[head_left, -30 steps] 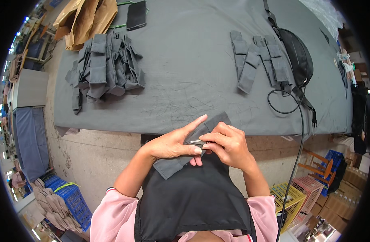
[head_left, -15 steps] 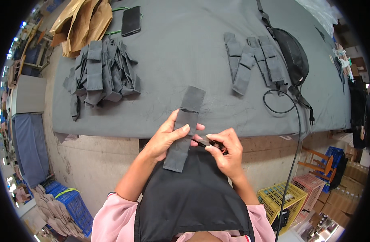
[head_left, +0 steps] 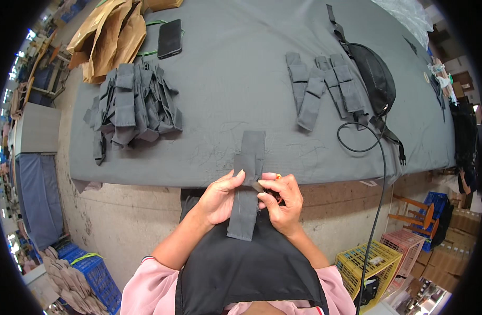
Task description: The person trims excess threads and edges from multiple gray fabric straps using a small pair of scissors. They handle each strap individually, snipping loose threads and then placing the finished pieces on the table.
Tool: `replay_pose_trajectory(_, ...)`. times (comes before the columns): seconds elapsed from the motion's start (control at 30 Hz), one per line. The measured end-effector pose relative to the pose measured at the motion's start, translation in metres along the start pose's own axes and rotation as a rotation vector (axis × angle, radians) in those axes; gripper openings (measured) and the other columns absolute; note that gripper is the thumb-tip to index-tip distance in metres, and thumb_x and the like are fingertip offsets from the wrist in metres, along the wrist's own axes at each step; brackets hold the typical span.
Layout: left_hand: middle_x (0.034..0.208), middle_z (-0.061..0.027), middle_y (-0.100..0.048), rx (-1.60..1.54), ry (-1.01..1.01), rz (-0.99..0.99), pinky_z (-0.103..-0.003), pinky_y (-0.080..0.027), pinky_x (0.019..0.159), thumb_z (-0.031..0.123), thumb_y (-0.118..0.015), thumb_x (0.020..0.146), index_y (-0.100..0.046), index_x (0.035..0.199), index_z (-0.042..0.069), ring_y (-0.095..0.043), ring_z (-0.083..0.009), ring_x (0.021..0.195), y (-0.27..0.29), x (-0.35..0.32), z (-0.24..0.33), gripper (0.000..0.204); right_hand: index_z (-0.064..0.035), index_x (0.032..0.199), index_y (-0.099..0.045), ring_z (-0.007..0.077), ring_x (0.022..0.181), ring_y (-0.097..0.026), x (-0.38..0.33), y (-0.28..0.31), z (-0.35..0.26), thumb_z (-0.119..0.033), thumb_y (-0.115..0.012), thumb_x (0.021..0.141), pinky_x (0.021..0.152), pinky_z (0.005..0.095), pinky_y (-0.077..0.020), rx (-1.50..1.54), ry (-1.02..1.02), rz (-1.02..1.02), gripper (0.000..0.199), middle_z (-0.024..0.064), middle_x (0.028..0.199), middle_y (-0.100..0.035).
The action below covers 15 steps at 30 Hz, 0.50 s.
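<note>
- Strip of dark grey cloth [head_left: 244, 215] is now hanging nearly straight between the two hands, in front of the table's near edge [head_left: 146, 176]; half a second ago it was leaning more to the right.
- Left hand [head_left: 220, 199] is clamping the strip, its thumb pressing on the face and its other fingers mostly hiding behind.
- Right hand [head_left: 282, 202] is coming in closer and is now meeting the strip's right edge, where a moment ago it was working slightly apart.
- Its fingers are closing around a small dark tool [head_left: 275, 195]; they are covering most of it, so I'm not telling what its tip is doing.
- To my eye, this closer hold is bringing the middle seam within reach, the handwork apparently still continuing.
</note>
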State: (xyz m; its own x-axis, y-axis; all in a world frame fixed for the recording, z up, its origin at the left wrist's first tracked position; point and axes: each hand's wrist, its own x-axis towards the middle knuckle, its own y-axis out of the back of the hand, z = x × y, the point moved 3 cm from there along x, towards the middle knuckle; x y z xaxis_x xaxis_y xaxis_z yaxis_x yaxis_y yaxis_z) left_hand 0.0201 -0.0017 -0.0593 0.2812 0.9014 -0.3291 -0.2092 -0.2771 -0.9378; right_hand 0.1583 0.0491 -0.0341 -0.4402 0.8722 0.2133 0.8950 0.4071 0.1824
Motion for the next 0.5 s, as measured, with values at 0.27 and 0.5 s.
replay_pose_trajectory(0.27,0.126,-0.0203,-0.051,0.467,-0.186,0.086,-0.038,-0.056,0.08,0.013,-0.061,0.09,-0.034,0.129,0.005,-0.06,-0.0259,0.104,-0.016,-0.006,0.007,0.049,-0.0033,0.096,-0.067,0.0095,0.062,-0.052,0.007,0.025,-0.004,-0.001,-0.071,0.075,0.049,0.0224,-0.0387,-0.149,0.036,0.149,0.021,0.0041,0.084,-0.052)
replay_pose_trajectory(0.5,0.126,-0.0157,-0.053,0.592,-0.154,0.066,-0.034,-0.054,0.081,0.009,-0.056,0.092,-0.024,0.139,0.006,-0.06,-0.0236,0.104,-0.018,-0.009,0.007,0.057,-0.0057,0.095,-0.066,0.0179,0.058,-0.052,0.032,0.023,-0.016,-0.004,-0.072,0.07,0.052,0.0295,-0.0417,-0.513,0.197,0.003,0.026,0.0044,0.077,-0.053)
